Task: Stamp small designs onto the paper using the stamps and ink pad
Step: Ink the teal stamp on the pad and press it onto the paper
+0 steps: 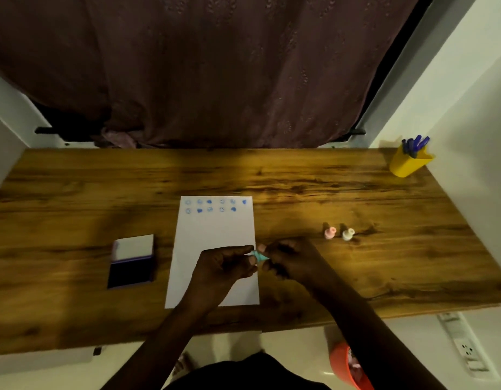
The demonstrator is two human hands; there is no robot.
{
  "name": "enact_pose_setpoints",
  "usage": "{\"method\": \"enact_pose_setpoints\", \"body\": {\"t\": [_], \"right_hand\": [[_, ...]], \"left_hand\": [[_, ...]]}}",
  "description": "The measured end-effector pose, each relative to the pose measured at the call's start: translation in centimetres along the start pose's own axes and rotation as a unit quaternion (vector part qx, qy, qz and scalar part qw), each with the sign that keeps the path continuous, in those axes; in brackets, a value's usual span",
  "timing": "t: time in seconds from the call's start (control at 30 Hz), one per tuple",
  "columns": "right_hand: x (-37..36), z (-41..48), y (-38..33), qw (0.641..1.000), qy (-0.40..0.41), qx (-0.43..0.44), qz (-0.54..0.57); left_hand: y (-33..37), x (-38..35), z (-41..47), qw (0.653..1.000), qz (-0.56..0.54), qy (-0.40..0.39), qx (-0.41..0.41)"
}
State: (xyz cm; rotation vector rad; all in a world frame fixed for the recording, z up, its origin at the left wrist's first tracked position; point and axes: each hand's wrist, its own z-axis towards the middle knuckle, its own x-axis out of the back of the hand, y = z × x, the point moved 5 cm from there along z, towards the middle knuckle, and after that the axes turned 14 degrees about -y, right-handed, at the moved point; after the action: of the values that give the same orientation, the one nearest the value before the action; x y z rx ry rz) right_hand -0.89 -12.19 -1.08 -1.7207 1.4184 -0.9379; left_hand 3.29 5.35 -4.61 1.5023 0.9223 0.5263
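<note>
A white sheet of paper (215, 235) lies in the middle of the wooden desk, with two rows of small blue stamped designs (210, 206) along its far edge. Both hands meet over the paper's right edge and pinch a small teal stamp (260, 256) between them: my left hand (225, 270) holds its left side, my right hand (288, 258) its right side. The open ink pad (131, 273), dark blue with its white lid folded back, sits left of the paper. A pink stamp (330, 233) and a cream stamp (348, 234) stand upright to the right.
A yellow cup (407, 164) holding blue pens stands at the desk's (74, 192) far right corner, by a white wall. A dark curtain hangs behind the desk. An orange bin (345, 367) and a power strip (466, 347) are below the near edge.
</note>
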Motion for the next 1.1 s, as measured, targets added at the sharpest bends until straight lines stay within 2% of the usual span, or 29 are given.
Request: {"method": "enact_pose_setpoints", "body": {"t": [0.2,0.4,0.57,0.77,0.97,1.1], "right_hand": [[-4.3,2.3,-1.8,0.996,-0.077,0.039,-0.014],[-8.6,5.4,-4.1,0.989,-0.078,0.091,-0.082],[-13.1,8.4,-5.1,0.974,-0.081,0.100,-0.185],[-20.1,11.9,-5.7,0.922,-0.118,0.128,-0.345],[-26.7,14.8,-5.7,0.819,-0.138,0.158,-0.534],[-29.2,15.7,-5.5,0.772,-0.137,0.170,-0.597]], "left_hand": [[-0.1,4.8,-2.9,0.998,-0.012,0.060,-0.006],[-0.2,10.3,-6.1,0.991,-0.026,0.134,-0.002],[0.1,15.6,-9.6,0.979,-0.033,0.199,-0.026],[0.1,22.0,-14.3,0.965,0.000,0.263,-0.022],[-0.4,25.7,-17.2,0.950,-0.052,0.308,-0.025],[-0.5,26.9,-17.9,0.949,-0.047,0.311,-0.023]]}}
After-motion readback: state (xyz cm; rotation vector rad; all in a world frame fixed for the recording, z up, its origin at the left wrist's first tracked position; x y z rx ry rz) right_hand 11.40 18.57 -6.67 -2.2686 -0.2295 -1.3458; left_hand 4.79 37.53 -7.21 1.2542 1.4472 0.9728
